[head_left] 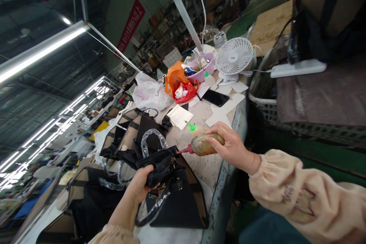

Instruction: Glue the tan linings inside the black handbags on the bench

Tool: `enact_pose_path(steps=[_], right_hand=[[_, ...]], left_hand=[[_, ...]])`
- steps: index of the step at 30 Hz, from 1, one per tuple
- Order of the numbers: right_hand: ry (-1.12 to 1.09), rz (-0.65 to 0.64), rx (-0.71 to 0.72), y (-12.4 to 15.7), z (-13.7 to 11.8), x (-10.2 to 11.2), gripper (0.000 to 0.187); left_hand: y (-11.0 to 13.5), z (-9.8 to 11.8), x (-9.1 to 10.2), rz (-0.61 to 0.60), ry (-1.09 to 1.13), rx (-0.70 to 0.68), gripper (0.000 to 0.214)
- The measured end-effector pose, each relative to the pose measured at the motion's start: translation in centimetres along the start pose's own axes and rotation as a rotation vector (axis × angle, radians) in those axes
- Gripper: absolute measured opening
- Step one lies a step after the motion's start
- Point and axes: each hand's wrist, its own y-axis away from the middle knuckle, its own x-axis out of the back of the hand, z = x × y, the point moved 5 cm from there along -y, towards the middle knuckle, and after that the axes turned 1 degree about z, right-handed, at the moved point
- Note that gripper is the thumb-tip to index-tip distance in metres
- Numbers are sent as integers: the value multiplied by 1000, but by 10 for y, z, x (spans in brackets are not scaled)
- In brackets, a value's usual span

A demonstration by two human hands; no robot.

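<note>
My left hand (pixel 140 185) is closed around the black top flap of a black handbag (pixel 177 198) that stands at the near edge of the worktable (pixel 225 175). The bag's handle is wrapped in clear plastic. My right hand (pixel 231 145) grips a squeeze bottle of brownish glue (pixel 201 145). Its red nozzle points left and touches the flap held by my left hand. A green cap (pixel 190 126) lies on the table just behind the bottle.
More black-and-tan handbags (pixel 128 133) lie to the left. Farther back are paper sheets (pixel 180 116), a phone (pixel 215 97), plastic bags (pixel 150 93), an orange bag (pixel 175 76), a purple basin (pixel 204 68) and a white fan (pixel 233 58). A crate (pixel 265 106) stands to the right.
</note>
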Motion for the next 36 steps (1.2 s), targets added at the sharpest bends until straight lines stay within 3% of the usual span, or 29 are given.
enact_pose_path(steps=[6,16,25,36], right_hand=[[8,41,-30,-3,3,-4,7],[-24,-15,-20,2,4,-7,8],[2,59,-6,-5,2,-9,7],[-54,-67,-40,4,7,-9,9]], left_hand=[[3,2,-2,8,-54,-20,17],[1,2,-1,7,-52,-25,14],[5,2,-5,10,-64,-42,6],[3,-2,-2,4,-23,-48,6]])
